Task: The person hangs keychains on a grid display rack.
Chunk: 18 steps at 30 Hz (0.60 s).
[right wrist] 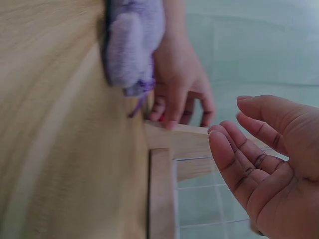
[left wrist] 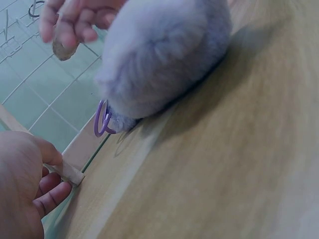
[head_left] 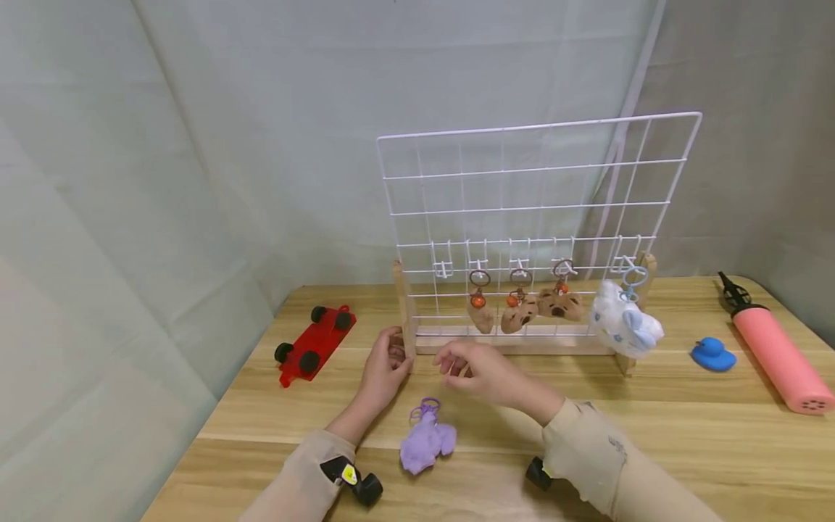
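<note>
My left hand pinches the foot of the left wooden post of a white wire grid rack, thumb in front and fingers behind. My right hand hovers just right of that post, before the rack's base, fingers loosely bent and holding nothing; the right wrist view shows its bare palm. Between the forearms a purple plush keychain lies on the table, its ring toward the rack. Brown plush keychains and a white plush keychain hang from the rack's hooks.
A red toy car with black wheels lies at the left. On the right are a blue rubber duck and a pink hand pump with a black nozzle. One hook at the rack's left holds nothing. Pale curtains hang behind.
</note>
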{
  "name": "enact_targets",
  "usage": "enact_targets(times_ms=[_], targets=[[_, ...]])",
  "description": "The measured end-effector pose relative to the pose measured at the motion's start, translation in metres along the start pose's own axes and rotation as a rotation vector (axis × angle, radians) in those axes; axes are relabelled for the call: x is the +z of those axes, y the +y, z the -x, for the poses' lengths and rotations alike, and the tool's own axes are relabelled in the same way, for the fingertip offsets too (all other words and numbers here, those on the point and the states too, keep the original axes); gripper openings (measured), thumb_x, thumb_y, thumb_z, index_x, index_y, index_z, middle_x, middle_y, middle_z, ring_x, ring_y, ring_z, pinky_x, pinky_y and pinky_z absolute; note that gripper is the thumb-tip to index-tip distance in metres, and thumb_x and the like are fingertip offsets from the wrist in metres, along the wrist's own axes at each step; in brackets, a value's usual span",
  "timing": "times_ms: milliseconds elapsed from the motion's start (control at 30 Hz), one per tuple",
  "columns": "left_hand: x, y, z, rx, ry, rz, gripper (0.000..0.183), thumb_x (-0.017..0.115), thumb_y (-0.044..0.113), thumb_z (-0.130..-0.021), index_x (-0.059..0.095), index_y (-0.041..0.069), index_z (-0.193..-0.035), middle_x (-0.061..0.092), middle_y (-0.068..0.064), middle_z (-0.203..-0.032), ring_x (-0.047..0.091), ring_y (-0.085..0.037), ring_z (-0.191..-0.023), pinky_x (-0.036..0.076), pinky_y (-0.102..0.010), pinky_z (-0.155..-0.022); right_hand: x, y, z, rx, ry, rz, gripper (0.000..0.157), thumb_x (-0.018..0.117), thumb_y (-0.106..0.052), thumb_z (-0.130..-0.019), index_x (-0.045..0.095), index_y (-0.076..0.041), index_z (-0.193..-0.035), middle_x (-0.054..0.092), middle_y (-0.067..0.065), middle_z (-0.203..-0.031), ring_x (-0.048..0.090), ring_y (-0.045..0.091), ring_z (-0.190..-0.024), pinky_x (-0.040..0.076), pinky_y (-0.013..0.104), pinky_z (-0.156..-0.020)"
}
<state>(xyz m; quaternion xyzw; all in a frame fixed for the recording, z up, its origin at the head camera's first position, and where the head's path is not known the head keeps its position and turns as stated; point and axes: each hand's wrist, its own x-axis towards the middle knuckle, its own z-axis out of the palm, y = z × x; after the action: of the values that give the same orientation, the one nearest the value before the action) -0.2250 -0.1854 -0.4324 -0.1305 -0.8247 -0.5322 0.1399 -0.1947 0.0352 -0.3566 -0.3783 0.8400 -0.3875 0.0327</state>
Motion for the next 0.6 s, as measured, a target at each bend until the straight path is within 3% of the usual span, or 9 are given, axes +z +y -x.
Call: enact_targets(times_ms=[267, 600], targets=[[0.001, 0.000, 0.000, 0.004, 0.005, 0.000, 0.052, 0.064, -0.010, -0.082, 0.042, -0.004, -0.129, 0.058, -0.025, -0.107, 0.061, -0.030, -0.088, 0.050, -0.018, -0.064, 0.013, 0.012, -0.007, 0.009, -0.041, 0.006, 0.023, 0.069, -0.010, -0.086, 0.063, -0.001, -0.106, 0.068, 0.009, -0.093, 0.064, 0.014, -0.082, 0.051, 0.017, -0.071], [0.001, 0.000, 0.000, 0.013, 0.000, 0.017, 0.050, 0.062, -0.013, -0.082, 0.042, -0.006, -0.128, 0.058, -0.027, -0.106, 0.060, -0.030, -0.087, 0.050, -0.017, -0.065, 0.027, 0.024, -0.011, 0.024, -0.118, -0.015, 0.021, 0.071, -0.012, -0.085, 0.064, -0.004, -0.103, 0.069, 0.006, -0.092, 0.064, 0.009, -0.080, 0.052, 0.017, -0.074]])
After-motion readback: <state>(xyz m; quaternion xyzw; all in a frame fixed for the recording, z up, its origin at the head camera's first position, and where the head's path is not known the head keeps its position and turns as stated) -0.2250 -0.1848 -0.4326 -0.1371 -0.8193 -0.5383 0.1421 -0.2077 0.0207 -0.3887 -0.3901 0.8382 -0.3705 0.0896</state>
